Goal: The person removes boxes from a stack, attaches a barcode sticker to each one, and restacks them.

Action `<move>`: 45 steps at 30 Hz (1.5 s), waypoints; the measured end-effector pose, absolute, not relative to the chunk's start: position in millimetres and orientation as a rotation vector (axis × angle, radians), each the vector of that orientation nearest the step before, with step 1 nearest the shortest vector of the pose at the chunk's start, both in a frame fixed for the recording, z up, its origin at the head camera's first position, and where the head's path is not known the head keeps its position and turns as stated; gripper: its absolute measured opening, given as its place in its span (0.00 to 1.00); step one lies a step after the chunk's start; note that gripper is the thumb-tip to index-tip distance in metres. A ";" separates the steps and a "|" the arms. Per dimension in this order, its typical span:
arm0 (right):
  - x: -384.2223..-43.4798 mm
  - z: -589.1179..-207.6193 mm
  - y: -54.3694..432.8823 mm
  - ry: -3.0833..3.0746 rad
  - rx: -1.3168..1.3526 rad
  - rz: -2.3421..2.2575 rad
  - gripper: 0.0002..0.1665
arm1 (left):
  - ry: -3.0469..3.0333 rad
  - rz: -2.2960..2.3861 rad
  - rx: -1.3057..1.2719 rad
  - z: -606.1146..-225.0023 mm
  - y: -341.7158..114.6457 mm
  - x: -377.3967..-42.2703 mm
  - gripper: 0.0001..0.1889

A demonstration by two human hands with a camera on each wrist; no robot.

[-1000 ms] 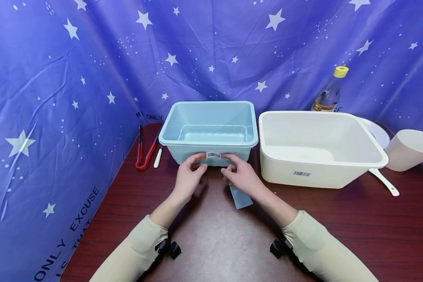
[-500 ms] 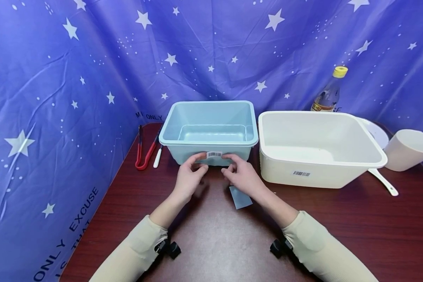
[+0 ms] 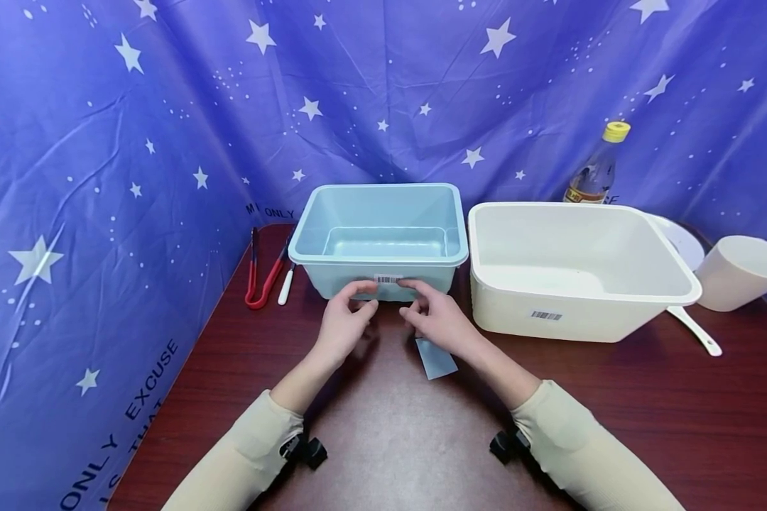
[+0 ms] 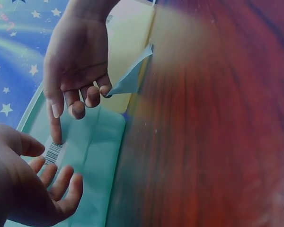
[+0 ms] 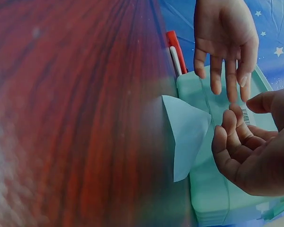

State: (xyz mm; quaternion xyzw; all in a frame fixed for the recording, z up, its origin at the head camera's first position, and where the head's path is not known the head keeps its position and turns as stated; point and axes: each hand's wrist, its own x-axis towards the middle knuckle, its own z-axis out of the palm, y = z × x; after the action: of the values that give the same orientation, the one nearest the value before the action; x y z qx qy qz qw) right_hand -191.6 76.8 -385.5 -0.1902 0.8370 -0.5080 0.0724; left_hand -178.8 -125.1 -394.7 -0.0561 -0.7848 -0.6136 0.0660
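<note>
In the head view, a light blue plastic bin (image 3: 377,273) stands in front of me. A white barcode label (image 3: 386,279) lies against its front wall. My left hand (image 3: 344,323) is at the label's left end, index fingertip at its edge, the other fingers loosely bent and holding nothing. My right hand (image 3: 441,319) touches the label's right end with an extended index finger. Its other fingers are curled, and a grey-blue paper slip (image 3: 437,359) hangs at the little finger. In the left wrist view, a corner of the slip (image 4: 130,80) meets that fingertip.
Right of the blue bin is a cream bin (image 3: 581,319) with its own barcode label. A bottle with a yellow cap (image 3: 597,170), a white plate (image 3: 684,241), a white handle (image 3: 697,330) and a cup (image 3: 744,273) surround it. Red-handled tongs (image 3: 265,284) and a white-handled utensil (image 3: 286,285) lie left.
The label now lies flatter against the blue bin's wall, where it bowed outward before. My right index finger has come slightly over its right end. The paper slip stays at my right hand.
</note>
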 end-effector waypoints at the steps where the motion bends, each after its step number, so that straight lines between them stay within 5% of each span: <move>1: -191.8 -385.2 77.0 2.513 -0.566 -1.526 0.29 | -2.373 -1.865 -0.186 -395.0 -125.4 -179.6 0.18; 13: -194.5 -376.1 89.6 2.549 -0.533 -1.543 0.25 | -2.294 -1.859 -0.141 -389.4 -128.4 -179.6 0.17; 28: -169.5 -357.6 118.1 2.604 -0.725 -1.368 0.09 | -2.354 -1.801 -0.455 -378.2 -103.5 -168.9 0.12; 45: -145.6 -306.1 181.2 2.567 -1.014 -1.172 0.08 | -2.366 -1.850 -0.618 -354.9 -47.1 -161.2 0.12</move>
State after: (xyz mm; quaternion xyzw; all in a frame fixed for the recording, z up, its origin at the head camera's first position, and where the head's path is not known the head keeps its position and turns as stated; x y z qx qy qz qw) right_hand -145.6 181.2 -306.1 -0.3373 0.8539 -0.3898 0.0717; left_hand -161.2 -47.1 -354.9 -0.2015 -0.7710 -0.6029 0.0375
